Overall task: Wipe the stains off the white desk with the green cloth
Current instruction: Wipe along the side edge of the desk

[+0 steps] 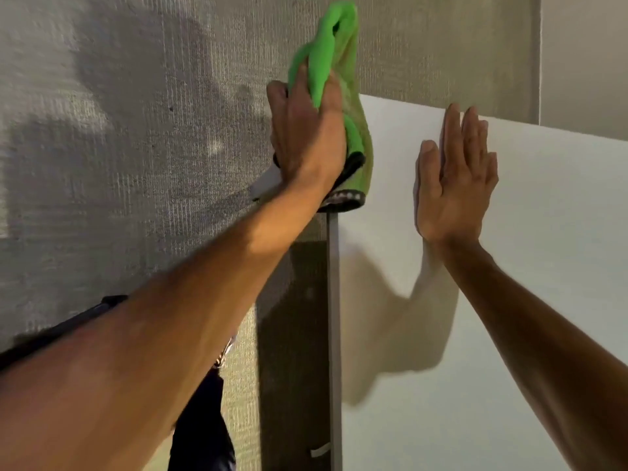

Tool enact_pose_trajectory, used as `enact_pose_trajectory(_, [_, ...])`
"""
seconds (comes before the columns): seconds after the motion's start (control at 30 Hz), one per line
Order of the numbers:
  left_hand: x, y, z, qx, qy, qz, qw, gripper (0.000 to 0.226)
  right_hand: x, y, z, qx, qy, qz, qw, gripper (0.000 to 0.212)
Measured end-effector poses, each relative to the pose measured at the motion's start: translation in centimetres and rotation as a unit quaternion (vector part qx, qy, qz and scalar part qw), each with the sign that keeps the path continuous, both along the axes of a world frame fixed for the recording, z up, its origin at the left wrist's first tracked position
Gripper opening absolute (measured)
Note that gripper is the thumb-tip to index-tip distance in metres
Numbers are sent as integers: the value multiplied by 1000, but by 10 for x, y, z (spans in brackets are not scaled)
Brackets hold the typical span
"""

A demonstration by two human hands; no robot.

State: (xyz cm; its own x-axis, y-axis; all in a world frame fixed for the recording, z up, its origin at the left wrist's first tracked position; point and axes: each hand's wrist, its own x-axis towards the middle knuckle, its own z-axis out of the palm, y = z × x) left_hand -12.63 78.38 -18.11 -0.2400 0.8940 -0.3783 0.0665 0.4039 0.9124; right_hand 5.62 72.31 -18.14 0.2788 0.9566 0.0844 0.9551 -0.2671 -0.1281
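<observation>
The white desk (543,283) fills the right half of the head view. Its far left corner lies under the green cloth (328,45), which is bunched up, blurred, and hangs over the desk's left edge. My left hand (306,137) grips the cloth at that corner, and folds of it stick out past my fingers. My right hand (455,178) rests flat on the desk top with straight fingers, a little to the right of the cloth. No stain shows on the visible part of the desk.
Grey carpet (119,164) covers the floor to the left of the desk. A grey edge strip (334,300) runs along the desk's left side, with a dark panel (292,334) below it. My dark clothing (204,430) shows at the bottom.
</observation>
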Motion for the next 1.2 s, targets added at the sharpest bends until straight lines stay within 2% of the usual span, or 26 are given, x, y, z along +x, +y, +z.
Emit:
enact_pose_trajectory(0.23, [2, -25, -8, 26, 17, 8, 999, 37, -3, -1, 3, -4, -13, 2, 1000, 68])
enact_pose_trajectory(0.37, [2, -75, -9, 13, 58, -35, 998, 49, -4, 0, 3, -2, -26, 6, 1000, 69])
enact_pose_trajectory(0.47, [3, -124, -12, -8, 48, -37, 998, 51, -4, 0, 2, 0, -27, 5, 1000, 69])
enact_pose_trajectory(0.67, [9, -179, -6, -19, -24, 24, 999, 34, -2, 1, -1, 8, -21, 9, 1000, 70])
enact_pose_trajectory(0.77, [9, -165, -4, -31, -22, 23, 999, 39, 0, 0, -1, 8, -16, 12, 1000, 68])
enact_pose_trajectory(0.9, [8, -124, -1, 34, -35, 42, 998, 33, 1, 0, -1, 6, -7, 11, 1000, 69])
enact_pose_trajectory(1.1, [4, -14, -4, 58, 38, 20, 997, 38, -1, -2, 1, 6, 11, 9, 1000, 72])
enact_pose_trajectory(1.17, [-4, 14, -7, 56, 9, -7, 998, 33, -1, -2, 2, 3, 13, 6, 1000, 71])
enact_pose_trajectory(1.2, [-9, 23, -7, 53, -36, -21, 998, 29, -1, -2, 2, 0, 13, 6, 1000, 70])
